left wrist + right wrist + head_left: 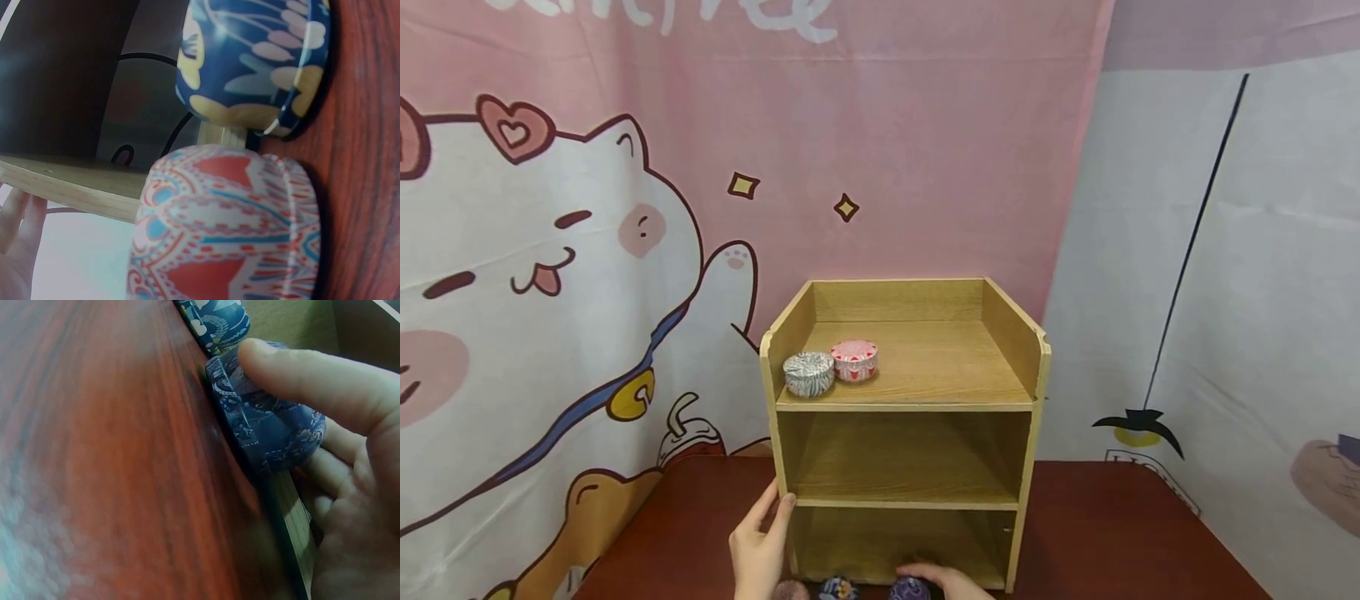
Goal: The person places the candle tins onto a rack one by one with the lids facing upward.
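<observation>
**Tins: two shelved, three on table**

Purple tin [269, 425], at the shelf's [904, 406] 6 o'clock on the table [1112, 533]: grasped by the right hand [951, 579], fingers curled round it. Blue tin [838, 589] and red tin [231, 225] beside it, toward 7 o'clock, apparently untouched. Left hand [760, 546]: fingers straight, resting on the shelf's left post. Silver tin [808, 372] and pink tin [854, 359] already on top tier, at 10 o'clock. Lower tiers hold nothing.

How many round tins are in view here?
5: silver tin and pink tin on the shelf's top tier; red-patterned tin, blue floral tin and dark blue tin, gripped by the right hand, on the table.
</observation>
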Motion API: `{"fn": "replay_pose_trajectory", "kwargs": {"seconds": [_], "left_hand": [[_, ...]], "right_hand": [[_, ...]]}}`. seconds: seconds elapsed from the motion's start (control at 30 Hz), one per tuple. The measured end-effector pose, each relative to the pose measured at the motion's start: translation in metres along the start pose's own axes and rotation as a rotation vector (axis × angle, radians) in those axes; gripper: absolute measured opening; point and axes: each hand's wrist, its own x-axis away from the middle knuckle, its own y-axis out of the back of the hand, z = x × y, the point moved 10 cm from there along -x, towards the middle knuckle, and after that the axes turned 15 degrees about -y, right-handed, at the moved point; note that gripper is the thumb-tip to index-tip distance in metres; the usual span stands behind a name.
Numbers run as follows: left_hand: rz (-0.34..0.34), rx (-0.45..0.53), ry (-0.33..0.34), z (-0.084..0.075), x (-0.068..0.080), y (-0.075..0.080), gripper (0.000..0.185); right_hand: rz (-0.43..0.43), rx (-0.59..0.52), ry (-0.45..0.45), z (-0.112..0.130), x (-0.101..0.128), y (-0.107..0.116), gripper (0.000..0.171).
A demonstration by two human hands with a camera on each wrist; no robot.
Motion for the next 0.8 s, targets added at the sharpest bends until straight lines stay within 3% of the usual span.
{"fn": "replay_pose_trajectory", "kwargs": {"seconds": [0.4, 0.8], "left_hand": [[-0.013, 0.025, -0.02, 0.0, 0.0, 0.001, 0.036], [0.003, 0.047, -0.011, -0.002, 0.0, -0.001, 0.037]], "right_hand": [[0.018, 0.007, 0.009, 0.002, -0.003, -0.002, 0.051], [0.003, -0.127, -0.035, -0.009, -0.002, 0.0, 0.05]]}}
